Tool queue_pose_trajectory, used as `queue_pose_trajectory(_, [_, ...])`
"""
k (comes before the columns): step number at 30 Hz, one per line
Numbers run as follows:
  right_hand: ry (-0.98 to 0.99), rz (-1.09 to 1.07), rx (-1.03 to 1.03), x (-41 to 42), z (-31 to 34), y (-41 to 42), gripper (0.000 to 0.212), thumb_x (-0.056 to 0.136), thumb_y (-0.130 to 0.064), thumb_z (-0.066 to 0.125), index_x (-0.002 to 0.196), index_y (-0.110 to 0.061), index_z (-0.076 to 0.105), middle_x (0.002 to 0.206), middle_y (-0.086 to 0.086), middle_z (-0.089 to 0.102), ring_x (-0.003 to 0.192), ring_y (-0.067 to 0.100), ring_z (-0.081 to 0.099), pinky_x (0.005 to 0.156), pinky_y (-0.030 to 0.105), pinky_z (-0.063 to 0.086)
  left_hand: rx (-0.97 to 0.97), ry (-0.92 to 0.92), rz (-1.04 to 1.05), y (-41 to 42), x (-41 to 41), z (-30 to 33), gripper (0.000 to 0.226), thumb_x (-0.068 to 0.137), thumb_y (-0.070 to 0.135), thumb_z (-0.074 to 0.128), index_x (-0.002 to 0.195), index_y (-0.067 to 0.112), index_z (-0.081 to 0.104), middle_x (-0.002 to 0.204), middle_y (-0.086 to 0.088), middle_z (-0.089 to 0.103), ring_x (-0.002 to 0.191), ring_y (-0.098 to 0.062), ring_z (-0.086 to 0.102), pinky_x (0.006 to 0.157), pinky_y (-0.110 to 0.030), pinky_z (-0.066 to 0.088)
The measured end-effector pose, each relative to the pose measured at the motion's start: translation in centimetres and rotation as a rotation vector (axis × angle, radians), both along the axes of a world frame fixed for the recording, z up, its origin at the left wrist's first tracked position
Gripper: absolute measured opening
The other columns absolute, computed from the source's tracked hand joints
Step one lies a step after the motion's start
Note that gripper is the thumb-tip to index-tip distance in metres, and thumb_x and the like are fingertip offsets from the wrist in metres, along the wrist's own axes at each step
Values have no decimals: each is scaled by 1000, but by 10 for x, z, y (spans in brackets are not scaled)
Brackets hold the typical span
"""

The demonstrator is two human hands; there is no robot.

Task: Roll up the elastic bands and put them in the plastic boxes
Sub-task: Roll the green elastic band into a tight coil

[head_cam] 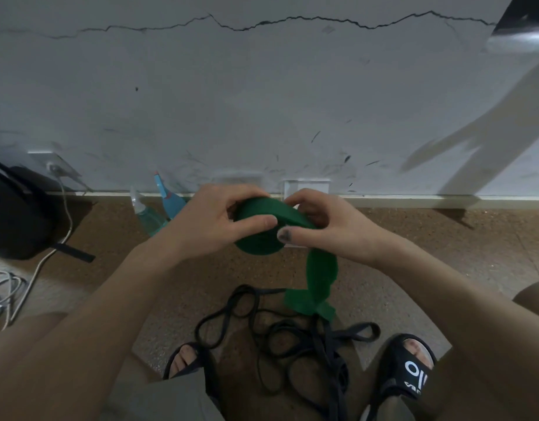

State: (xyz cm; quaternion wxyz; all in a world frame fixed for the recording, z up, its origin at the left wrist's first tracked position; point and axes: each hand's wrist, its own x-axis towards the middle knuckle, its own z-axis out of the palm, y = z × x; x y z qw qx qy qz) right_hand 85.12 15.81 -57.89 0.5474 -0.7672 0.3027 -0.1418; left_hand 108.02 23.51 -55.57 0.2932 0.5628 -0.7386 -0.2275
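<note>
Green band [259, 238]: partly wound into a thick roll, held in the air above the floor [444, 253], near the wall's foot; loose tail hangs from the roll to the floor between the feet.
Left hand [213, 220]: curled round the roll, thumb pressed on its face.
Right hand [326, 223]: fingers curled, pinching the strip where it feeds on.
Step, as judged: rolling, well along.
Next: wind in the tail, keeping tension.
Black bands [280, 338]: tangled on the floor, unrolled.
Clear box [306, 185]: apparently one, at the wall behind the hands.
</note>
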Motion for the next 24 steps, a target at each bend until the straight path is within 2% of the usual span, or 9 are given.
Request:
queue_pose_trajectory(2, [7, -41, -416, -2, 0, 2, 29, 83, -39, 83, 101, -27, 64, 77, -9, 67, 71, 6, 66, 63, 17, 47, 25, 119, 32, -1, 1, 2, 37, 89, 45, 70, 113, 17, 71, 98, 6, 73, 91, -12, 70, 79, -37, 58])
queue_pose_trajectory(4, [15, -76, -567, -4, 0, 2, 27, 84, -38, 81, 95, -24, 61, 70, -11, 60, 63, 7, 59, 53, 18, 39, 52, 248, 40, -2, -2, 5, 28, 89, 35, 74, 110, 17, 71, 96, 7, 73, 91, -10, 71, 79, -27, 58])
queue_pose_trajectory(6, [32, -118, -453, -4, 4, 2, 30, 85, -39, 80, 89, -22, 57, 66, -11, 55, 56, 6, 52, 51, 20, 35, 51, 321, 47, -2, -5, 8, 22, 87, 29, 70, 107, 21, 70, 94, 8, 73, 89, -6, 71, 76, -18, 55])
queue_pose_trajectory(9, [-12, -131, -122, -5, 8, 4, 29, 89, -44, 76, 85, -22, 56, 60, -18, 53, 53, -1, 47, 54, 18, 37, 34, 357, 44, -2, -2, 12, 19, 88, 28, 68, 106, 28, 69, 99, 1, 72, 88, -4, 70, 77, -18, 55])
queue_pose_trajectory(13, [-70, -54, 223, 0, 4, 8, 53, 97, -68, 45, 113, -21, 64, 70, -24, 62, 56, -5, 51, 65, 23, 35, 48, 409, 32, -1, -6, 12, 21, 87, 26, 69, 108, 26, 69, 102, 3, 74, 92, -7, 71, 79, -18, 54])
queue_pose_trajectory(15, [-129, -21, 390, 4, 2, 9, 54, 98, -68, 43, 118, -22, 66, 80, -14, 63, 57, 2, 45, 64, 25, 31, 58, 459, 30, -1, -9, 11, 21, 88, 22, 68, 108, 24, 69, 100, 8, 75, 93, -6, 71, 78, -17, 54])
queue_pose_trajectory(18, [-264, 16, 666, 5, 2, 8, 37, 99, -52, 54, 104, -16, 61, 72, -7, 57, 56, 10, 32, 59, 29, 21, 61, 512, 19, 1, -11, 11, 20, 89, 21, 68, 109, 21, 68, 98, 11, 75, 92, -5, 71, 78, -17, 53])
queue_pose_trajectory(21, [-277, 1, 683, 6, -2, 6, 30, 94, -45, 60, 98, -15, 62, 71, -7, 58, 56, 9, 36, 57, 27, 25, 96, 441, 1, 2, -9, 13, 25, 87, 25, 75, 110, 21, 67, 100, 11, 74, 94, -6, 71, 79, -17, 54])
queue_pose_trajectory(24, [-83, -54, 485, 13, -8, 9, 54, 87, -57, 71, 103, -5, 70, 76, 0, 59, 63, 10, 44, 59, 25, 34, 103, 67, -59, 4, -10, 9, 42, 79, 46, 80, 114, 26, 67, 100, 12, 71, 93, -9, 69, 76, -26, 57])
